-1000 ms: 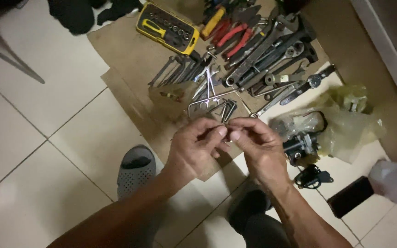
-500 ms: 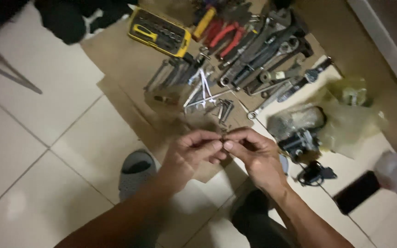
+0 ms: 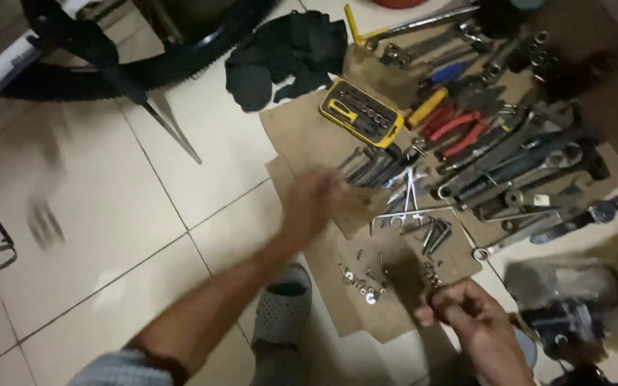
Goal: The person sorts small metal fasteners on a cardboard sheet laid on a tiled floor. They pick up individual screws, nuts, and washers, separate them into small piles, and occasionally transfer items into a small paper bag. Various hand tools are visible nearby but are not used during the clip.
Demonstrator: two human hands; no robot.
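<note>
My hands above tools laid out on cardboard on a tiled floor.

My left hand (image 3: 312, 207), blurred, reaches over the cardboard (image 3: 302, 136) near the wrenches (image 3: 373, 168); I cannot tell its grip. Small nuts (image 3: 363, 282) lie between. My right hand (image 3: 470, 314) is closed, pinching a small metal part (image 3: 432, 280).

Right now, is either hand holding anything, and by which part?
The right hand pinches a small metal part at its fingertips; which end cannot be told. The left hand, blurred, reaches toward the wrenches; no hold is visible.
</note>
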